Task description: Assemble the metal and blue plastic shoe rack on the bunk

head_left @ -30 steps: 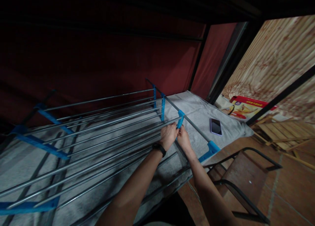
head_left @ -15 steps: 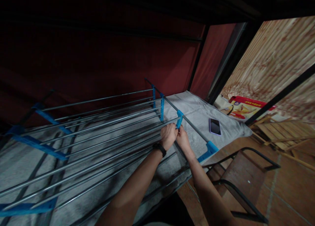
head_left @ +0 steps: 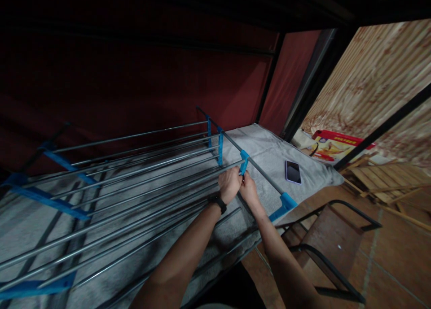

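A drying rack of thin grey metal rods (head_left: 148, 160) and blue plastic brackets lies across a grey cloth. Beside the third bracket (head_left: 244, 158) on the right-hand side tube (head_left: 266, 176), both hands meet. My left hand (head_left: 230, 184), with a black band at the wrist, is closed around the end of a rod. Close against it, my right hand (head_left: 249, 189) pinches the lower part of that blue bracket. The fingers partly hide where rod and bracket meet. Nearer to me, a fourth blue bracket (head_left: 284, 205) sits on the same tube, with loose rod ends to its left.
A phone (head_left: 292, 172) lies on the grey cloth (head_left: 262, 141) to the right. Beyond the edge stand a chair with black metal arms (head_left: 332, 237) and a wooden slatted piece (head_left: 387, 179). A red and yellow box (head_left: 340, 145) is behind. A dark red wall (head_left: 151, 84) closes the back.
The view has shifted very slightly. Both hands stay at the same bracket, with no clear change in their grip.
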A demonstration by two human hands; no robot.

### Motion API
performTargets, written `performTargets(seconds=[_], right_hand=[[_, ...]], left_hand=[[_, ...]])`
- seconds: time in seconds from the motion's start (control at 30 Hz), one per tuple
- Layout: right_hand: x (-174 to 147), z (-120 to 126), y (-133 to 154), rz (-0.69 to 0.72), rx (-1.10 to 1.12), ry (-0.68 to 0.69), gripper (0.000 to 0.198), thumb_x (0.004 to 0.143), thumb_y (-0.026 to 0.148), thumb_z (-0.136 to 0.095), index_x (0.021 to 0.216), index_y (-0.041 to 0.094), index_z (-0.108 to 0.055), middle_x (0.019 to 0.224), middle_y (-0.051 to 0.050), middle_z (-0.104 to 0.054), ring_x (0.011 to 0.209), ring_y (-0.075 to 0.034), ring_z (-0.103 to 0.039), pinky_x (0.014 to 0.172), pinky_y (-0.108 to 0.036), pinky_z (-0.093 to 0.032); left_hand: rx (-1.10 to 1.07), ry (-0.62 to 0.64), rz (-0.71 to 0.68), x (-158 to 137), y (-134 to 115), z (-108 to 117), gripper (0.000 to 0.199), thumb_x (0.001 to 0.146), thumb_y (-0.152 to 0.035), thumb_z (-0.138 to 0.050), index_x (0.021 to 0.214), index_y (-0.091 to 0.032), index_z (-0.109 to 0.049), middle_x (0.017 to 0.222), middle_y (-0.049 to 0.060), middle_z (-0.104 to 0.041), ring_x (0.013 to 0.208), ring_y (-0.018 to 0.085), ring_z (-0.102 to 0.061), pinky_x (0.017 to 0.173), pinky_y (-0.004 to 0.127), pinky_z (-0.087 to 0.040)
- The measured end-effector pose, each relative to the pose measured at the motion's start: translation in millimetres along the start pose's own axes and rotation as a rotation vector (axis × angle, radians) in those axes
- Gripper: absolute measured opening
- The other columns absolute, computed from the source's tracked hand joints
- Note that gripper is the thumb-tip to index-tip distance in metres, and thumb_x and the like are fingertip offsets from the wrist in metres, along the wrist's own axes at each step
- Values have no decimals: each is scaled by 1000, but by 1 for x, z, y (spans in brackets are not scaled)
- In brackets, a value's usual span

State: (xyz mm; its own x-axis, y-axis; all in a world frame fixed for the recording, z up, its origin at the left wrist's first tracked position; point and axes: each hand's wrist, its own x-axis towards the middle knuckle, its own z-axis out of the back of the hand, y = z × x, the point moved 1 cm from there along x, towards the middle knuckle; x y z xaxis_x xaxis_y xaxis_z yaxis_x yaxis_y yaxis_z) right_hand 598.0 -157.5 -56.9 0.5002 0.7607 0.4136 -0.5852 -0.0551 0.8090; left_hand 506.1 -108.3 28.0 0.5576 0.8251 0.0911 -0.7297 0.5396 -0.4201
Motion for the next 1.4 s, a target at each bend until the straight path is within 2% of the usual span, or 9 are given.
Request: performTargets(seconds=[0.23, 0.57, 0.83, 0.97, 1.07, 1.17, 1.23, 1.3, 1.4], right_hand=[[0, -1, -1, -4, -11, 7, 35, 84, 17, -42, 116, 20, -57, 98, -9, -69, 87, -24, -65, 80, -36, -51], [-2, -3, 1, -3, -47, -11, 28, 85, 17, -42, 109, 20, -57, 89, -7, -68, 78, -21, -63, 74, -32, -49], [-4, -6, 2, -62, -59, -25, 22, 85, 24, -45, 104, 20, -56, 80, -5, -64, 70, -21, -60, 67, -32, -47], [-6, -6, 2, -61, 30, -12, 25, 85, 25, -44, 106, 19, -57, 91, -8, -68, 81, -21, -63, 77, -35, -51], [-12, -8, -6, -56, 173, 3, 31, 83, 25, -45, 110, 19, -59, 109, -11, -68, 100, -21, -64, 93, -37, -50], [-23, -12, -19, -102, 208, 17, 39, 79, 21, -43, 114, 18, -60, 116, -11, -68, 107, -21, -62, 101, -39, -48], [-33, -16, -28, -133, 182, 51, 47, 75, 17, -42, 118, 18, -61, 119, -10, -68, 109, -21, -62, 103, -39, -46], [-41, -19, -35, -142, 151, 81, 55, 72, 15, -41, 123, 18, -60, 124, -8, -66, 114, -20, -60, 106, -38, -43], [-47, -20, -39, -144, 112, 100, 57, 72, 15, -40, 125, 17, -60, 125, -8, -66, 117, -20, -59, 108, -37, -41]], left_hand=[[-46, 14, 0, 1, 2, 3, 20, 89, -27, -57, 104, -24, -70, 99, 8, -75, 98, 25, -69, 81, 32, -50], [-74, 25, -80, -1, 2, 11, 21, 91, -29, -57, 109, -25, -66, 100, 6, -73, 100, 24, -68, 84, 31, -48], [-4, 4, -128, -2, 3, 5, 20, 95, -29, -51, 109, -21, -64, 100, 8, -73, 100, 24, -68, 85, 32, -49], [45, 39, -135, -5, -4, 13, 26, 96, -29, -50, 118, -18, -61, 107, 12, -71, 104, 25, -67, 90, 34, -50], [72, -39, -198, -26, -3, 22, 38, 96, -24, -51, 132, -13, -52, 123, 16, -65, 118, 26, -60, 101, 35, -47], [80, -156, -409, -68, 18, 14, 46, 99, -17, -40, 144, -16, -41, 145, 13, -51, 134, 24, -47, 113, 35, -37], [100, -107, -506, -96, 44, -2, 43, 99, -14, -36, 141, -17, -46, 144, 10, -52, 135, 23, -46, 115, 35, -36], [144, -67, -412, -114, 73, -21, 42, 99, -13, -35, 138, -14, -50, 141, 12, -55, 133, 25, -48, 115, 40, -37], [196, -42, -205, -117, 107, -38, 42, 99, -15, -37, 139, -10, -48, 139, 17, -56, 129, 28, -52, 111, 45, -40]])
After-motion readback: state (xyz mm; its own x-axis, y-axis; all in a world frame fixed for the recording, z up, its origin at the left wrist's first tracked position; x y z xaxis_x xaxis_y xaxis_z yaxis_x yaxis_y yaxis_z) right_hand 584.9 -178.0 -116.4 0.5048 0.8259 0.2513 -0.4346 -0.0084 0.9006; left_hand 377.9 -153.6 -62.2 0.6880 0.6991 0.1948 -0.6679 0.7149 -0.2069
